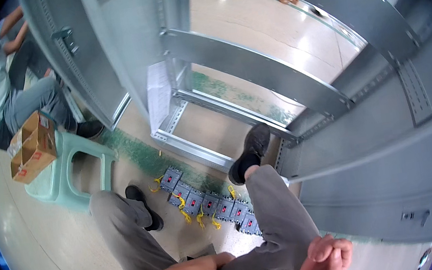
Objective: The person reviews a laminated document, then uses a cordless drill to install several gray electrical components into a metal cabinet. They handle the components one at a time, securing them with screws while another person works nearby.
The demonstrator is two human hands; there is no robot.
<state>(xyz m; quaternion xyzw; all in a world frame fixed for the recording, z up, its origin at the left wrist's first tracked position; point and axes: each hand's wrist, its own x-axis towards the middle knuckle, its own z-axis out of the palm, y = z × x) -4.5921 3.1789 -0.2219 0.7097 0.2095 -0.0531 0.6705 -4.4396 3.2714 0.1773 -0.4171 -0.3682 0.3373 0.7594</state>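
Observation:
My left hand lies low over my lap, its fingers mostly hidden against my trousers, so its grip does not show. Beside my right thigh, my right hand is closed with the fingers curled in; what they hold, if anything, is hidden. On the floor between my legs runs a row of several grey circuit breakers with red switches. Yellow cords hang loose from them. Neither hand touches the breakers. My right shoe rests at the lower frame of an open metal cabinet.
A pale green plastic stool at left carries an open cardboard box. Beyond it another person sits behind the open cabinet door. A large metal panel with a latch stands at right. A paper sheet hangs inside the cabinet.

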